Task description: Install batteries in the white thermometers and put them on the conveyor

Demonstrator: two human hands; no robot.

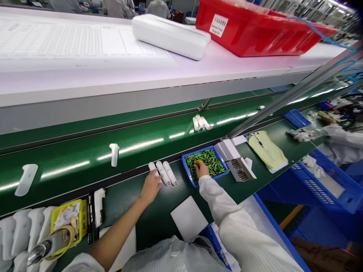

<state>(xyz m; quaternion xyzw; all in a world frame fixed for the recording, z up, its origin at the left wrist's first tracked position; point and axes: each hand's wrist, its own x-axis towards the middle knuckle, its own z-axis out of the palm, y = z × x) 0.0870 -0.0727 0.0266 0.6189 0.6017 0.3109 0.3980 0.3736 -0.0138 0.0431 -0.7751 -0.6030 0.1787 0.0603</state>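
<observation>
On the green bench, my left hand (pixel 151 186) is at the near end of the leftmost of several small white plastic parts (pixel 169 173) lying side by side. Its fingers are bent and closed over that part. To the right, a blue tray (pixel 191 179) holds many small green cylindrical pieces (pixel 210 160). My right hand (pixel 202 169) reaches into this tray, fingers drawn together among the pieces, with a yellow-orange covering at the fingertips. What those fingers hold, if anything, is hidden.
Behind runs a green conveyor (pixel 85 158) with white parts. A white shelf (pixel 113 81) bears a red bin (pixel 255 34). Right of the tray are an open small box (pixel 239 170) and a yellow sheet (pixel 268 151). A yellow basket (pixel 84 219) and white housings (pixel 22 230) are left.
</observation>
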